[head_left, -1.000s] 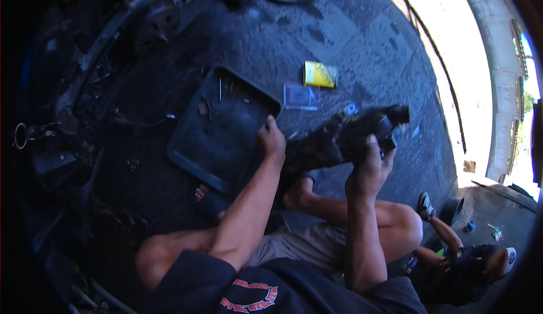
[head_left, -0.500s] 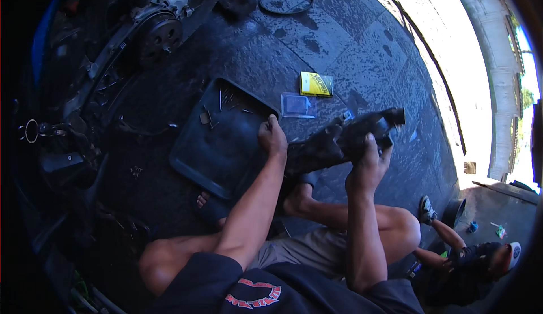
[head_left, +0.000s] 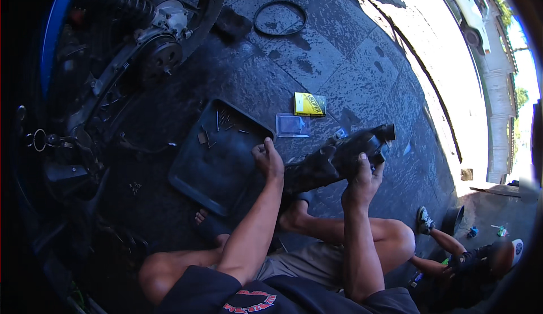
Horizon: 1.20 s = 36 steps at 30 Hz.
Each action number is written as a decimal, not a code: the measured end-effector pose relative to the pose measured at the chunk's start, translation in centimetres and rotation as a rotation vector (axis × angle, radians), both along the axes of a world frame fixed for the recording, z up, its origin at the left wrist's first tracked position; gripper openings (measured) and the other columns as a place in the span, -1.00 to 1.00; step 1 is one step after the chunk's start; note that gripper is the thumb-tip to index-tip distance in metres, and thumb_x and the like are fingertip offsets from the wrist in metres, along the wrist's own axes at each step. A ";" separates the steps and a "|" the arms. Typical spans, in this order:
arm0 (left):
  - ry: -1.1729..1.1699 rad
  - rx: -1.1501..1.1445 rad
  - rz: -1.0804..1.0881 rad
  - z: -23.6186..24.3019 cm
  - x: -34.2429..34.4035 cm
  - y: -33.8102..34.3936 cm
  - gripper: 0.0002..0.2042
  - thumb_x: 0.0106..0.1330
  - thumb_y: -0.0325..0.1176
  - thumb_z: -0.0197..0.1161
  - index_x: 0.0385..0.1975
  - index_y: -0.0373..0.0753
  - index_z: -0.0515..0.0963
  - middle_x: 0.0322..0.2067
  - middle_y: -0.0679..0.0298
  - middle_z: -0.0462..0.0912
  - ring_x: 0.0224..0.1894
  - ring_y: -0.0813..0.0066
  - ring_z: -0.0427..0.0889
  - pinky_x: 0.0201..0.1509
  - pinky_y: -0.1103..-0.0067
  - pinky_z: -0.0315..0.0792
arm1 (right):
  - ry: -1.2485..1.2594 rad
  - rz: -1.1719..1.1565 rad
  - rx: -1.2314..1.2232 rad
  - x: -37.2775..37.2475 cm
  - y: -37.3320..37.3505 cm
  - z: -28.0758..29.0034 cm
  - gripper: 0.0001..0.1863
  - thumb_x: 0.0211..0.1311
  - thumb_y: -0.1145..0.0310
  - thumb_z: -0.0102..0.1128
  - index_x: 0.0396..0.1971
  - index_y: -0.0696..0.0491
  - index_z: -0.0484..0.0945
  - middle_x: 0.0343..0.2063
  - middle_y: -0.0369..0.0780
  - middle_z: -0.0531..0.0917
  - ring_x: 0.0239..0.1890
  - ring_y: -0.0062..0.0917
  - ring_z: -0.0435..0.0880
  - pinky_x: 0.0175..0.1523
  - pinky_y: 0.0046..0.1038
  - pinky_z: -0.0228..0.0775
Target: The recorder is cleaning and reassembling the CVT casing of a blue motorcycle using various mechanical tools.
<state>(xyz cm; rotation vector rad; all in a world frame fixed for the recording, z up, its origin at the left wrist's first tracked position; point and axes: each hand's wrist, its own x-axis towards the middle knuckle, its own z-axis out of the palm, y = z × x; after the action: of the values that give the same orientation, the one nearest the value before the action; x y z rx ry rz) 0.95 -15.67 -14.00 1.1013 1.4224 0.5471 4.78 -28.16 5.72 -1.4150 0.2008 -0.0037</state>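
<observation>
My right hand grips a long, moulded black plastic part with a round neck at its upper right end. My left hand is closed at the part's left end, beside the corner of a shallow black tray; what its fingers hold is hidden. Small bolts and metal pins lie in the tray. Beyond the hands, a yellow packet and a clear plastic case rest on the dark tiled floor.
A partly dismantled scooter with exposed wheel and spring stands at the left. A black belt lies on the floor above. Another person sits at lower right beside a dark bucket. A white vehicle is outside in sunlight.
The view has shifted, so the floor things and hands appear lower and more of the scooter and the white vehicle shows. My hands keep nearly the same hold on the black part and beside the tray.
</observation>
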 end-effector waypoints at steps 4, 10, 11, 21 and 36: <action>-0.143 -0.434 -0.088 1.3 -3.3 -0.2 -0.72 0.32 -0.19 0.22 -0.32 -0.33 0.44 -0.59 0.30 0.52 -0.62 0.58 0.50 -0.52 0.59 0.41 | -0.029 0.045 -0.012 -1.4 0.0 -0.6 -0.59 0.30 0.42 0.13 0.12 0.15 0.36 -0.05 -0.16 0.53 -0.04 -0.46 0.59 0.11 -0.39 0.46; 0.217 1.119 -0.248 5.8 -1.5 0.4 -0.62 0.30 -0.17 0.25 -0.16 -0.44 0.48 -0.42 0.18 0.61 -0.37 0.39 0.61 -0.21 0.45 0.51 | -0.042 0.066 -0.086 -1.6 -0.2 -0.9 -0.60 0.30 0.41 0.15 0.10 0.17 0.36 -0.08 -0.19 0.53 -0.05 -0.54 0.52 0.09 -0.47 0.39; -0.089 0.703 -0.528 6.6 -0.2 0.4 -0.59 0.33 -0.12 0.21 -0.14 -0.44 0.49 -0.37 0.16 0.62 -0.30 0.36 0.61 -0.14 0.43 0.50 | -0.029 0.094 -0.132 -1.5 -0.4 -0.7 -0.60 0.30 0.40 0.15 0.10 0.16 0.36 -0.08 -0.19 0.53 -0.05 -0.54 0.52 0.08 -0.46 0.40; -0.341 -0.391 -1.265 9.3 7.8 2.4 -0.58 0.46 -0.10 0.00 -0.05 -0.39 0.56 -0.25 0.20 0.67 -0.24 0.53 0.64 -0.15 0.54 0.51 | 0.104 0.747 -0.161 4.3 -3.4 2.6 -0.37 0.27 0.36 0.24 0.28 0.14 0.21 0.00 -0.12 0.53 0.02 -0.45 0.55 0.12 -0.37 0.42; -0.543 -0.808 -0.771 8.7 4.4 1.8 -0.57 0.41 -0.21 0.03 0.12 -0.41 0.38 -0.01 0.06 0.55 -0.02 0.25 0.61 0.05 0.35 0.56 | -0.080 0.478 -0.103 4.4 -2.6 -7.2 -0.41 0.11 0.34 0.42 0.08 0.25 0.38 -0.30 -0.09 0.62 -0.31 -0.51 0.63 -0.19 -0.44 0.52</action>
<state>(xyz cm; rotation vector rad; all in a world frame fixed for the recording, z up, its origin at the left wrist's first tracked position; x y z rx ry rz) 5.34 -13.87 -5.35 0.6676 0.5488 -0.2744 9.18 -30.81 -1.50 -1.5338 -0.2094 0.3269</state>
